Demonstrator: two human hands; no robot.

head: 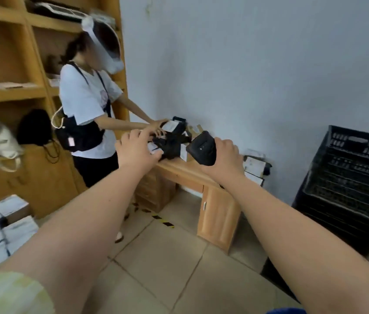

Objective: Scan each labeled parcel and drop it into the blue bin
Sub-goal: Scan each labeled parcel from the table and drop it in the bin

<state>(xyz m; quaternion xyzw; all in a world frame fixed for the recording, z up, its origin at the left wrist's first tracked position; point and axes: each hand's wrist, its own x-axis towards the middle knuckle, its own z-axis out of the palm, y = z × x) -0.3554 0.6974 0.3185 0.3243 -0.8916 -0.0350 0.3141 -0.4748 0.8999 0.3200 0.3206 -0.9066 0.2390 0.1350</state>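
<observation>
Above the desk, right grip clasps scanner; left grip, half-open, touches parcel.

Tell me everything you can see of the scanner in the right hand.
The scanner is a chunky black handheld unit, plastic by its look, with a recessed panel facing the camera. The right hand grips it from the right, holding it tilted above the wooden desk, just right of the black parcels.

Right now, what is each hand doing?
Left hand: at the black parcels on the desk; grip cannot be told.
Right hand: closed around the black scanner.
</observation>
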